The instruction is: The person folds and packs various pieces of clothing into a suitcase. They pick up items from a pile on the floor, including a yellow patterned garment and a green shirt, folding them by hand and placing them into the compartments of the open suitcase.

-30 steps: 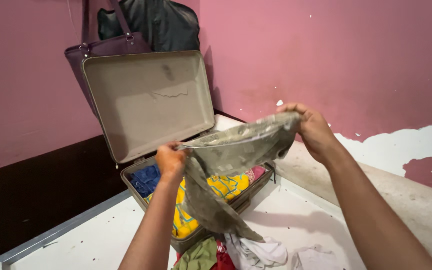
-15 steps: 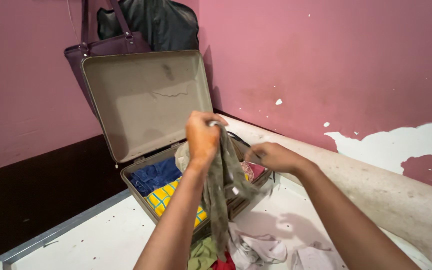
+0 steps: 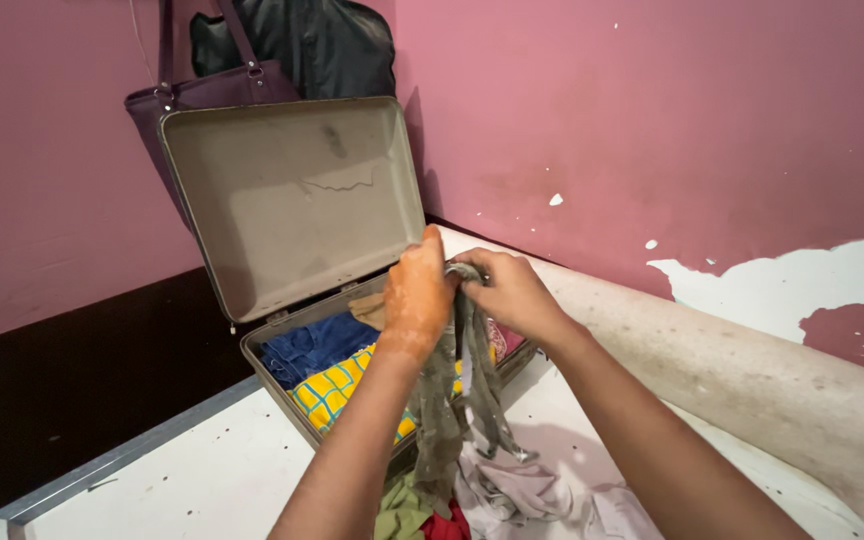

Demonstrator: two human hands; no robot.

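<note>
Left hand (image 3: 418, 297) and right hand (image 3: 508, 291) together grip a hanging grey-green camouflage garment (image 3: 457, 400); open suitcase (image 3: 292, 200) just behind, loose clothes (image 3: 512, 495) below.

A white table (image 3: 202, 490) bears an open suitcase (image 3: 287, 365) and loose clothes (image 3: 512, 495).

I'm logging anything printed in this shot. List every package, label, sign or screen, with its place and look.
None in view: no package, label, sign or screen. Only the open suitcase of clothes, bags hung on the pink wall, and a grey-green garment held by the left hand and right hand.
</note>
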